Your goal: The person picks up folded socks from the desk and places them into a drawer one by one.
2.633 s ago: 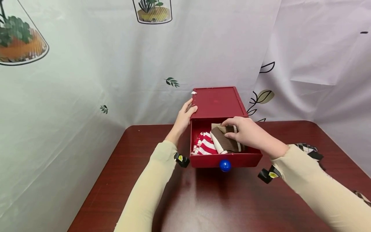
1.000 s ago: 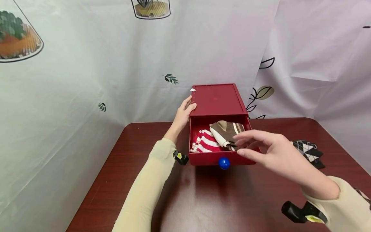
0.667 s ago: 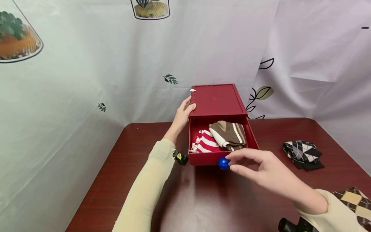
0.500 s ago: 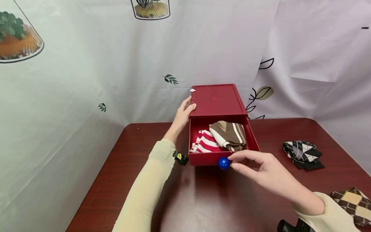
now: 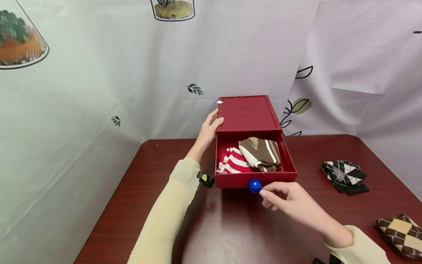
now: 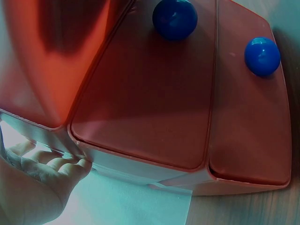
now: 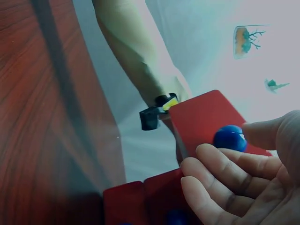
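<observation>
A red drawer unit [image 5: 247, 113] stands at the back of the table with its top drawer [image 5: 230, 180] pulled out. Inside lie a folded red-and-white striped sock [image 5: 235, 161] and, to its right, a folded brown sock [image 5: 262, 152] with white stripes. My left hand [image 5: 207, 132] rests on the unit's upper left edge, fingers extended along its side, as the left wrist view also shows. My right hand [image 5: 293, 201] pinches the blue round knob [image 5: 255, 186] on the drawer front; thumb and forefinger meet at its right side.
A folded black, grey and white argyle sock [image 5: 344, 176] lies on the table [image 5: 148, 220] at right. Nearer, at the right edge, is a brown-and-yellow argyle sock [image 5: 402, 234]. Two lower drawers with blue knobs [image 6: 175, 18] sit beneath. A printed white curtain [image 5: 132, 73] hangs behind.
My right hand has let go of the brown sock in the drawer, drawn back, and come down to the blue knob. The left hand stays on the unit.
</observation>
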{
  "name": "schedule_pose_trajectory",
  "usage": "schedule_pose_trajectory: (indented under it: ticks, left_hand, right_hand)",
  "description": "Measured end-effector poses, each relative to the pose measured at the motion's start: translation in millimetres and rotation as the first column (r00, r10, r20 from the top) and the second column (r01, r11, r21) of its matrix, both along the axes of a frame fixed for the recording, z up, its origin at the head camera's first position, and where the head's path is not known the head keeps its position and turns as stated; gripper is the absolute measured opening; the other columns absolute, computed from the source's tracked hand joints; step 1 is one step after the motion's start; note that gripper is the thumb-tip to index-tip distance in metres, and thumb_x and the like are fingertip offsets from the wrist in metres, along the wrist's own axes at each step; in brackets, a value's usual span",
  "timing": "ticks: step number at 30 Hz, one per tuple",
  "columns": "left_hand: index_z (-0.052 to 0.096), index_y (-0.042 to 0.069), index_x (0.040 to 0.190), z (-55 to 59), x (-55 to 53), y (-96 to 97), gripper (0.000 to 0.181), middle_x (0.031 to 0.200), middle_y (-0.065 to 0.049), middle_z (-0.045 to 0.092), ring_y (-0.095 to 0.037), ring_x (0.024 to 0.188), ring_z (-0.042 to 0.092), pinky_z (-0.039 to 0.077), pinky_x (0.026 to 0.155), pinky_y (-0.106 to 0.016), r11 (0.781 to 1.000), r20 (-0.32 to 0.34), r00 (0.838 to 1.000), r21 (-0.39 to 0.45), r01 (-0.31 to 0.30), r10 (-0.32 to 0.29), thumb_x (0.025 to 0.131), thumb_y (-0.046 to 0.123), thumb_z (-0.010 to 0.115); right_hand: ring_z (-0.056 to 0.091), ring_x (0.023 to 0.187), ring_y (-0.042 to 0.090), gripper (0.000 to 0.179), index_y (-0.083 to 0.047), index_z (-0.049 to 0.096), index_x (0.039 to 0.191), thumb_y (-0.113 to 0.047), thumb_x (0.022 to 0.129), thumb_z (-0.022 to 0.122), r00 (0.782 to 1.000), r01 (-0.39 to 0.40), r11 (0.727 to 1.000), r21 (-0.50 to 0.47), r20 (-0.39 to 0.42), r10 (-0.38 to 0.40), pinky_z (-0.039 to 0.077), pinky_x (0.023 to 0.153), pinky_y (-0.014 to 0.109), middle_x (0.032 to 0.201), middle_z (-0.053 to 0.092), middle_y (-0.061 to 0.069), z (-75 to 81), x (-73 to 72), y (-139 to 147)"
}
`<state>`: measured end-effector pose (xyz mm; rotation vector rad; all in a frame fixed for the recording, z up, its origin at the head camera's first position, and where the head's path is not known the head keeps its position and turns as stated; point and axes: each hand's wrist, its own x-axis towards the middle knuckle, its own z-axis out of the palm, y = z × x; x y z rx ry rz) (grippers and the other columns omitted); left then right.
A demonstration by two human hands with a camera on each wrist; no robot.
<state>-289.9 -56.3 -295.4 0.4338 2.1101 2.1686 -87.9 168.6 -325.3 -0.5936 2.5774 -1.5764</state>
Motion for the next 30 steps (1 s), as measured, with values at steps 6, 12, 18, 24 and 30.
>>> schedule_pose_trajectory:
  ticks: [6,12,18,24,30]
  left_hand:
    - [0.027,0.015,0.148,-5.8,-6.1,-0.4,0.057,0.147,-0.008,0.033,-0.025,0.119,0.048,0.043,0.093,-0.04,1.0,0.009,1.0,0.004,0.001,-0.001,0.096,0.02,0.05]
    - [0.03,0.022,0.146,-19.5,-20.5,0.2,0.056,0.146,-0.003,0.035,-0.022,0.118,0.049,0.043,0.093,-0.039,1.0,0.009,1.0,0.026,-0.011,0.011,0.095,0.025,0.053]
    - [0.032,0.021,0.146,-20.6,-21.0,0.7,0.056,0.145,-0.003,0.037,-0.021,0.117,0.049,0.043,0.093,-0.039,0.999,-0.026,0.999,0.016,-0.03,0.031,0.094,0.026,0.053]
    - [0.031,0.022,0.146,-17.7,-20.9,-0.9,0.056,0.146,-0.003,0.035,-0.021,0.121,0.047,0.04,0.096,-0.038,1.0,-0.011,1.0,0.012,-0.023,0.024,0.094,0.025,0.053]
    - [0.028,0.014,0.147,-3.9,-6.1,-0.8,0.057,0.147,-0.008,0.033,-0.021,0.125,0.043,0.038,0.098,-0.036,1.0,-0.012,1.0,-0.027,-0.015,0.015,0.095,0.02,0.05]
  right_hand:
    - [0.065,0.067,0.016,0.024,0.001,0.065,0.094,-0.022,0.093,0.058,0.997,0.025,0.998,-0.058,0.081,-0.02,0.054,0.06,0.032,0.077,0.068,0.003,-8.3,-4.2,-10]
    - [0.065,0.064,0.019,0.026,0.002,0.065,0.088,-0.022,0.093,0.057,0.995,0.047,0.993,-0.11,0.097,-0.037,0.054,0.059,0.033,0.076,0.068,0.008,-11.3,-6.2,-19]
    - [0.065,0.062,0.025,0.028,0.005,0.065,0.086,-0.021,0.093,0.058,0.99,0.092,0.977,-0.191,0.126,-0.068,0.054,0.058,0.035,0.076,0.067,0.017,-9.4,-6.6,-26]
    - [0.064,0.061,0.027,0.03,0.006,0.064,0.087,-0.023,0.092,0.059,0.977,0.171,0.958,-0.231,0.167,-0.134,0.054,0.058,0.036,0.075,0.067,0.016,-8.3,-12.1,-33]
    - [0.064,0.061,0.025,0.031,0.007,0.064,0.092,-0.023,0.091,0.06,0.963,0.239,0.94,-0.244,0.187,-0.196,0.054,0.058,0.035,0.076,0.067,0.015,-7.2,-18.2,-36]
